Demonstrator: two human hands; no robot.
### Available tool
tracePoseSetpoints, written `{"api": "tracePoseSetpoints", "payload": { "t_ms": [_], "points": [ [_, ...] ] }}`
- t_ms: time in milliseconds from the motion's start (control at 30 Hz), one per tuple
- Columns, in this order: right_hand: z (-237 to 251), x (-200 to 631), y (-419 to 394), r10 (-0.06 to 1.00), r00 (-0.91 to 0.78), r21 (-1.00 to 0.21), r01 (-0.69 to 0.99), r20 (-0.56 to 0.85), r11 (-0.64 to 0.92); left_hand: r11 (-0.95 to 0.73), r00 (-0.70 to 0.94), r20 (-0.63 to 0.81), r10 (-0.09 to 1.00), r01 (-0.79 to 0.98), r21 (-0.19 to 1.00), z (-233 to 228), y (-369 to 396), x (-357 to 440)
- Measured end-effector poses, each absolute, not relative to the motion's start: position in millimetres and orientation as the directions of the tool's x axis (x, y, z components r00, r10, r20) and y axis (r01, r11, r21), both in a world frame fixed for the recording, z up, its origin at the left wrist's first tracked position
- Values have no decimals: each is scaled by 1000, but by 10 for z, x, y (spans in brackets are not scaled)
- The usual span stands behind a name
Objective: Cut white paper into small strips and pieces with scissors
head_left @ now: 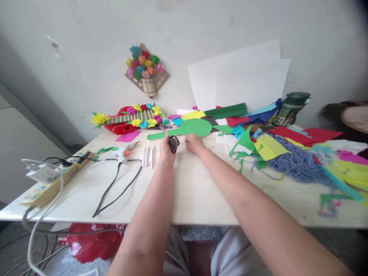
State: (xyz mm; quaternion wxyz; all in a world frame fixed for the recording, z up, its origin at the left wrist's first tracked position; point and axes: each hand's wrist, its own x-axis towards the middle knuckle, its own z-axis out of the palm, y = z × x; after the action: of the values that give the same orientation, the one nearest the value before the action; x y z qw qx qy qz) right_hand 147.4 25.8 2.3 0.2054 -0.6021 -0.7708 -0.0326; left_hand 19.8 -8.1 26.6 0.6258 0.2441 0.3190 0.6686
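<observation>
My left hand [165, 148] is closed around a pair of scissors [173, 144]; the black handles show at its right and the blades point away toward the back. Beside it, my right hand [194, 144] rests low over the table with its fingers curled together, at the near edge of a green guitar-shaped cutout [197, 127]. Whatever those fingertips pinch, if anything, is hidden. Several white rolled paper sticks [147, 157] lie left of my left wrist. Behind the scissors is a guitar-shaped craft [129, 118] trimmed with paper flowers.
A glue gun [122, 153] with a black cord lies left, near a power strip [54, 180]. Coloured paper scraps [270, 147] and blue-grey yarn [299, 163] cover the right side. A dark-lidded bottle [291, 109] stands behind them. A flower craft [147, 71] hangs on the wall.
</observation>
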Motion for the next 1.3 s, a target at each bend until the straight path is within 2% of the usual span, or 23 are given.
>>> {"api": "tracePoseSetpoints", "payload": {
  "t_ms": [133, 400, 633, 700, 767, 867, 967, 1133, 1233, 1300],
  "points": [
    [32, 1484, 286, 913, -188, -209, 938, 361, 275, -21, -97, -62, 993, -680, 733, 263, -81, 199],
    [20, 1388, 413, 955, -130, -197, 963, 265, 185, -8, -99, -78, 992, -667, 745, 270, -71, 206],
    [-24, 1374, 428, 937, -160, -198, 953, 310, 228, -7, -98, -79, 992, -668, 745, 290, -86, 223],
    [-36, 1403, 416, 925, -175, -248, 932, 337, 266, -13, -100, -71, 992, -660, 751, 286, -87, 220],
    [-44, 1467, 400, 927, -113, -354, 902, 357, 246, -15, -100, -68, 993, -656, 754, 279, -87, 216],
    [-31, 1635, 351, 930, 134, -544, 835, 343, 80, -18, -92, -56, 994, -655, 756, 267, -88, 221],
    [28, 1841, 232, 898, 291, -591, 805, 330, -44, -29, -77, -28, 997, -646, 763, 248, -91, 247],
    [143, 2060, -83, 849, 402, -566, 810, 344, -154, -36, -68, -5, 998, -589, 808, 197, -100, 314],
    [157, 2121, -228, 844, 422, -467, 850, 331, -242, -49, -46, 29, 999, -511, 858, 162, -113, 346],
    [150, 2152, -290, 885, 358, -341, 906, 298, -252, -57, -19, 55, 998, -460, 886, 145, -133, 363]
  ]
}}
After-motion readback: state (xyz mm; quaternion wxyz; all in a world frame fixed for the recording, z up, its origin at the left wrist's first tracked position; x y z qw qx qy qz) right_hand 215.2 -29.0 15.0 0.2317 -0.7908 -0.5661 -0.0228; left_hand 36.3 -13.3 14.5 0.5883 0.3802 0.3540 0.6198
